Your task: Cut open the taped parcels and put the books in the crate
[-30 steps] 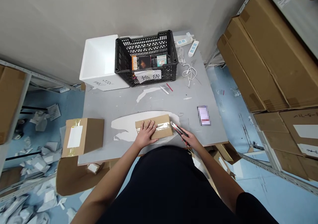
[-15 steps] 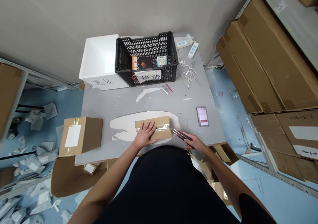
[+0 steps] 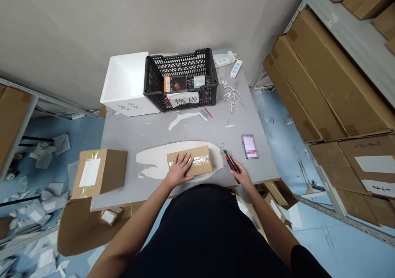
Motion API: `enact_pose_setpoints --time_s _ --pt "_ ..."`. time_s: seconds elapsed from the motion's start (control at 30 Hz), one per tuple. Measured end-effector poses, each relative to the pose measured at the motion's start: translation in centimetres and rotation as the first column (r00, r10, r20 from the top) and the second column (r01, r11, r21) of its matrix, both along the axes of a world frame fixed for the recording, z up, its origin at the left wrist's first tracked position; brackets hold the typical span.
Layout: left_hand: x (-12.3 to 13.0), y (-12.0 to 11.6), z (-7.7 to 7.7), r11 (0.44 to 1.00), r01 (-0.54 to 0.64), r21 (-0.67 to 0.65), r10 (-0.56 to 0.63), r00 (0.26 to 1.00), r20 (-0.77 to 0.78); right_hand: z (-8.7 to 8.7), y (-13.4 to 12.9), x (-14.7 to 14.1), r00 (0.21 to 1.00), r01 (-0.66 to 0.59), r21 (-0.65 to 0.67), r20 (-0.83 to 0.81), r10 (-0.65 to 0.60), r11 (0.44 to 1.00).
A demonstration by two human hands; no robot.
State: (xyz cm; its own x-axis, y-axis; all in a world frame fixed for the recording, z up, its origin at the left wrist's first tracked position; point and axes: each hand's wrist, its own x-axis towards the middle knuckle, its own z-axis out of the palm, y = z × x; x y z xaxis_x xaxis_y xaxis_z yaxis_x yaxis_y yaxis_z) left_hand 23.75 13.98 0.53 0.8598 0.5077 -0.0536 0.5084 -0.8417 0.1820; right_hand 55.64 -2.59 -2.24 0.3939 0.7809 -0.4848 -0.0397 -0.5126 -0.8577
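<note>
A small cardboard box [image 3: 202, 167] with clear tape along its top lies on a worn white patch of the grey table [image 3: 148, 132]. My left hand [image 3: 180, 170] rests flat on the box's left part, fingers stretched out. To the right of the box, my right hand [image 3: 242, 177] is wrapped round a red and black utility knife [image 3: 231, 163]. Its blade points up and to the left, apart from the box. A phone [image 3: 249, 146], its screen blurred, lies beyond the right hand.
A black plastic crate [image 3: 182, 101] holds a few small boxes, beside a white foam box [image 3: 131, 109]. Power strips [image 3: 236, 69] and a white cable [image 3: 232, 98] lie at the back right. A taped carton [image 3: 112, 171] stands at the left edge. Shelves with cartons [image 3: 348, 84] flank the right side.
My right hand has drawn the knife away from the box's right end, and the blade now points more steeply away from me. My left hand stays on the box.
</note>
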Motion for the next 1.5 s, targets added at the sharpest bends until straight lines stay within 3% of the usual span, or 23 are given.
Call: enact_pose_setpoints --time_s 0.13,0.3,0.43,0.57,0.73,0.83,0.9,0.97,1.03,1.13,1.2,1.3,1.43,1.5 --pt "-0.2 -0.1 0.2 1.0 -0.027 0.014 0.027 1.0 0.001 -2.3 0.8 -0.1 0.957 0.059 -0.104 0.288 -0.027 0.993" --pt "-0.6 -1.0 0.4 0.997 -0.068 0.039 0.068 0.998 0.007 -4.2 2.5 0.5 0.812 0.046 -0.242 0.575 0.105 0.969" --pt "-1.3 -2.5 0.3 0.99 -0.123 0.069 0.121 0.992 0.031 -5.6 4.1 0.7 0.69 0.027 -0.226 0.709 0.146 0.974" --pt "-2.3 -3.9 0.2 0.981 -0.177 0.078 0.172 0.982 0.076 -6.2 4.6 0.5 0.668 0.027 -0.28 0.72 0.191 0.96" --pt "-3.3 -4.7 0.1 0.975 -0.213 0.062 0.202 0.969 0.146 -4.6 5.1 -0.3 0.64 0.031 -0.25 0.749 0.173 0.968" --pt "-3.1 -4.7 0.3 0.974 -0.223 0.043 0.212 0.962 0.171 -1.5 6.6 -1.7 0.627 -0.168 -0.03 0.768 0.131 0.985" --pt "-2.7 -4.7 0.5 0.971 -0.239 0.033 0.23 0.958 0.174 1.1 8.2 -3.2 0.609 -0.392 0.101 0.773 0.176 0.914" --pt "-2.3 -4.7 0.8 0.964 -0.265 0.029 0.257 0.952 0.167 3.5 10.1 -5.1 0.522 -0.607 0.109 0.802 0.291 0.787" --pt "-1.8 -4.8 0.9 0.956 -0.293 0.031 0.285 0.946 0.152 5.2 12.1 -7.0 0.37 -0.762 0.026 0.839 0.4 0.648" --pt "-1.5 -5.0 1.0 0.946 -0.322 0.038 0.315 0.94 0.127 6.0 14.8 -9.6 0.127 -0.854 -0.16 0.859 0.497 0.495" --pt "-1.6 -5.2 0.9 0.943 -0.332 0.037 0.325 0.938 0.119 5.8 16.1 -10.8 0.005 -0.859 -0.274 0.841 0.541 0.433" --pt "-1.7 -5.4 0.8 0.943 -0.333 0.018 0.329 0.937 0.121 5.2 17.0 -11.6 -0.111 -0.845 -0.387 0.803 0.586 0.369" --pt "-1.7 -5.6 0.6 0.938 -0.347 -0.004 0.345 0.933 0.098 4.9 16.8 -11.8 -0.196 -0.852 -0.425 0.801 0.566 0.305" --pt "-1.6 -5.5 0.6 0.934 -0.357 -0.011 0.357 0.93 0.084 4.8 16.4 -12.3 -0.213 -0.848 -0.431 0.81 0.546 0.309"
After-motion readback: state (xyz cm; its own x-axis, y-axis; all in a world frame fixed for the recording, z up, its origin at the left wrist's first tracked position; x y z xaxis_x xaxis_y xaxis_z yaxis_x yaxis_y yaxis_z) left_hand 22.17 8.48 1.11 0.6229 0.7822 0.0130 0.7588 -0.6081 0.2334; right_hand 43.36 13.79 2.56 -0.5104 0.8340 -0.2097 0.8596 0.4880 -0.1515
